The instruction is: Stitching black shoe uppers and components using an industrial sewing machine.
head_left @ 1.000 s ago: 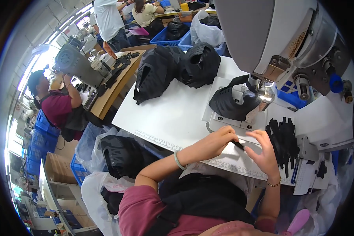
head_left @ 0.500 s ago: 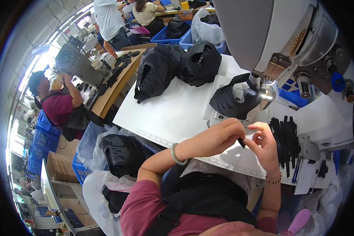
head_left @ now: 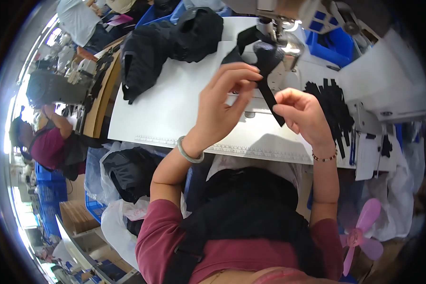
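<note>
Right hand [head_left: 304, 114] pinches black strap [head_left: 269, 98] near its close end, above the desk [head_left: 175, 109]; left hand [head_left: 222, 102] grips farther up. Strap's long axis slants away from the body, leaning leftward. Black cap [head_left: 271, 59] just beyond, at the sewing machine [head_left: 292, 46]; left hand nearer it.

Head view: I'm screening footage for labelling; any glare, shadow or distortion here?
Head view: glare burns out patches along the left rim; a soft shadow lies on the white worktable below the black strip; fisheye distortion bends the room's left side.
</note>
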Demonstrator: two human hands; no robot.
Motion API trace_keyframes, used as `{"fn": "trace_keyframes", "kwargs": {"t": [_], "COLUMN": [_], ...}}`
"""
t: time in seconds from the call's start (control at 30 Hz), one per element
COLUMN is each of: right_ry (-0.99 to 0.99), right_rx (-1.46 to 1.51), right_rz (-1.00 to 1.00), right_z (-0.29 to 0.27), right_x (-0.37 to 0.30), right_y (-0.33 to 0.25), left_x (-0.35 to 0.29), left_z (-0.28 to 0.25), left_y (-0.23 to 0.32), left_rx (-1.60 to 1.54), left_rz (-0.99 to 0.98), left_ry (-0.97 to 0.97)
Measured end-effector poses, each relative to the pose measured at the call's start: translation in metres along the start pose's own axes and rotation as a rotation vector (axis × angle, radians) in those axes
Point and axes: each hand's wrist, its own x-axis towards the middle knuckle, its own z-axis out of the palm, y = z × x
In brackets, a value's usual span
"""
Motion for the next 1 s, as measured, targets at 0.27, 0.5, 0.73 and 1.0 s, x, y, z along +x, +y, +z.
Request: {"fn": "trace_keyframes", "kwargs": {"t": [0.27, 0.5, 0.73, 1.0], "right_ry": [-0.011, 0.205, 0.325, 0.294], "right_rx": [0.106, -0.010, -0.050, -0.039], "right_rz": [-0.039, -0.334, -0.472, -0.435], "right_z": [-0.002, 0.017, 0.022, 0.023], "right_x": [-0.005, -0.012, -0.005, -0.002], "right_y": [0.002, 0.017, 0.026, 0.023], "left_x": [-0.003, -0.012, -0.010, -0.011], "left_z": [0.008, 0.028, 0.033, 0.030], "left_y": [-0.010, -0.011, -0.013, -0.014], "left_rx": [0.593, 0.110, -0.060, 0.037], "left_rz": [0.470, 0.101, -0.051, -0.087], "left_ry": [-0.207, -0.062, -0.042, -0.065]}}
